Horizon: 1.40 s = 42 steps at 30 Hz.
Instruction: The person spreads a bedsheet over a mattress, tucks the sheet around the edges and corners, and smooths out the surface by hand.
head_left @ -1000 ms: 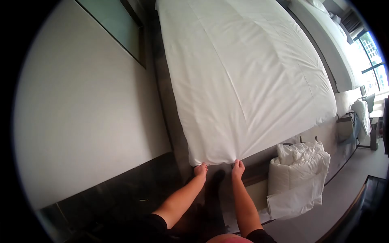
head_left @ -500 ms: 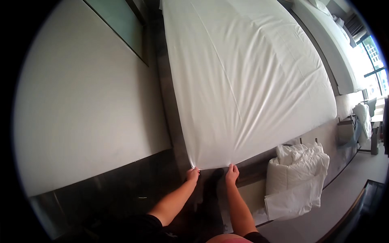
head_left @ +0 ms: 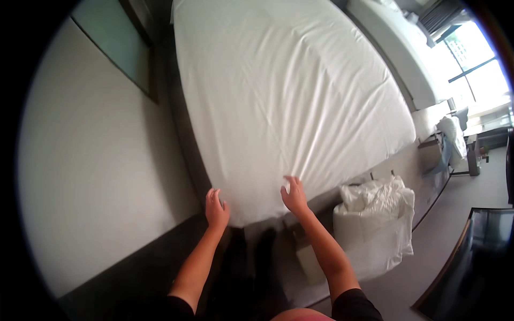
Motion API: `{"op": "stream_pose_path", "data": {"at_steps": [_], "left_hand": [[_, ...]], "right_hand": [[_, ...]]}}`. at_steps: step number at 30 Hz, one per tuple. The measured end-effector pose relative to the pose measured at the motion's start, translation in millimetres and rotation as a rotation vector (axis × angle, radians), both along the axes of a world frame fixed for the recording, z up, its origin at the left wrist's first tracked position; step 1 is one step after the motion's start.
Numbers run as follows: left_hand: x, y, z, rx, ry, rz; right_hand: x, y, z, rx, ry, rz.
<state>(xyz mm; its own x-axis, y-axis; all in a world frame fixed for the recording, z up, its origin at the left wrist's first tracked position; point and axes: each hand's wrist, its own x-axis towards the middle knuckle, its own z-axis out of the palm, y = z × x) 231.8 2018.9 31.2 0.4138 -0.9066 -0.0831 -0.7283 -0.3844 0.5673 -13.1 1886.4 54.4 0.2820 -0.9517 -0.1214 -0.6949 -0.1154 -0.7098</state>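
Observation:
A white bed sheet (head_left: 241, 112) covers the bed in front of me, with long creases fanning out from its near end. My left hand (head_left: 217, 209) is at the near left corner of the bed, fingers apart, nothing in it. Over the sheet's near edge, to the right, my right hand (head_left: 294, 195) has its fingers spread and curved, also holding nothing. Whether either hand touches the cloth I cannot tell. Between the hands the sheet's end lies loosely at the bed's edge.
A folded white duvet (head_left: 375, 224) lies on a low bench at the bed's foot. A pale wall (head_left: 101, 160) runs along the left. Another bed (head_left: 399, 53) stands beyond, near a window (head_left: 471, 59). A dark-framed screen (head_left: 471, 262) is at the lower right.
Both hands have let go of the sheet's near edge, which they pinched and pulled taut before. They have opened and moved forward; the view has shifted right.

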Motion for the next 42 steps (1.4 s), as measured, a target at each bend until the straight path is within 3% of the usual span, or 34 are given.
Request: {"op": "stream_pose_path", "data": {"at_steps": [1, 4, 7, 9, 11, 13, 15, 17, 19, 21, 23, 24, 25, 27, 30, 31, 32, 33, 34, 35, 36, 37, 39, 42], "left_hand": [[5, -22, -4, -0.216, -0.084, -0.074], [-14, -70, 21, -0.342, -0.146, -0.273], [-8, -12, -47, -0.038, -0.218, -0.467], [0, 14, -42, 0.122, -0.230, -0.493], [9, 29, -22, 0.225, -0.193, -0.569], [19, 22, -16, 0.300, -0.205, -0.588], [32, 31, -15, 0.531, -0.143, -0.626], [36, 55, 5, 0.423, -0.018, -0.535], [37, 91, 4, 0.411, 0.034, -0.492], [47, 134, -9, 0.489, 0.104, -0.474], [53, 192, -22, 0.621, 0.157, -0.391], [68, 223, -49, 0.628, 0.036, -0.583], [86, 251, -80, 0.713, -0.398, -1.236], [56, 293, -24, 1.449, -0.035, -0.551], [42, 378, -76, 1.230, -0.224, -0.684], [17, 390, -66, 1.119, -0.296, -0.999], [-16, 389, -51, 0.983, -0.343, -1.286], [-43, 384, -41, 0.833, -0.373, -1.557], [-71, 394, -45, 0.744, -0.199, -1.488], [-77, 413, -96, 0.871, 0.240, -1.018], [-108, 417, -94, 0.968, 0.325, -0.780], [-149, 416, -65, 0.913, 0.098, -0.961], [-236, 417, 15, 0.881, 0.005, -1.022], [-280, 421, 27, 0.901, 0.169, -0.909]], "right_hand": [[12, -28, 14, -0.112, -0.015, -0.031], [28, -59, 10, -0.597, 0.349, -0.121], [3, 50, -91, -0.333, 0.487, 0.054], [-9, 109, -99, -0.188, 0.467, 0.047], [-40, 157, -95, 0.167, 0.544, 0.204], [-81, 204, -130, 0.707, 0.522, 0.386], [-97, 261, -128, 0.659, 0.510, -0.071], [-100, 304, -56, 0.546, 0.170, -0.381], [-112, 355, -18, 0.558, -0.051, -0.543], [-137, 424, -18, 0.509, -0.088, -0.601], [-164, 499, -21, 0.620, -0.115, -0.804], [-176, 552, -45, 0.565, -0.136, -0.937], [-192, 598, -69, 0.495, -0.147, -1.061], [-203, 676, -71, 0.602, -0.236, -1.388], [-214, 804, -123, 0.740, -0.229, -1.497], [-215, 859, -181, 0.784, -0.141, -1.443], [-219, 883, -176, 0.832, -0.224, -1.488], [-226, 883, -126, 0.881, -0.366, -1.502], [-234, 897, -114, 0.902, -0.562, -1.523], [-253, 910, -95, 1.040, -0.709, -1.481], [-263, 922, -83, 1.061, -0.669, -1.504], [-279, 929, -79, 1.067, -0.633, -1.523], [-321, 945, -86, 0.962, -0.738, -1.589], [-380, 944, -78, 0.829, -0.864, -1.645]]}}
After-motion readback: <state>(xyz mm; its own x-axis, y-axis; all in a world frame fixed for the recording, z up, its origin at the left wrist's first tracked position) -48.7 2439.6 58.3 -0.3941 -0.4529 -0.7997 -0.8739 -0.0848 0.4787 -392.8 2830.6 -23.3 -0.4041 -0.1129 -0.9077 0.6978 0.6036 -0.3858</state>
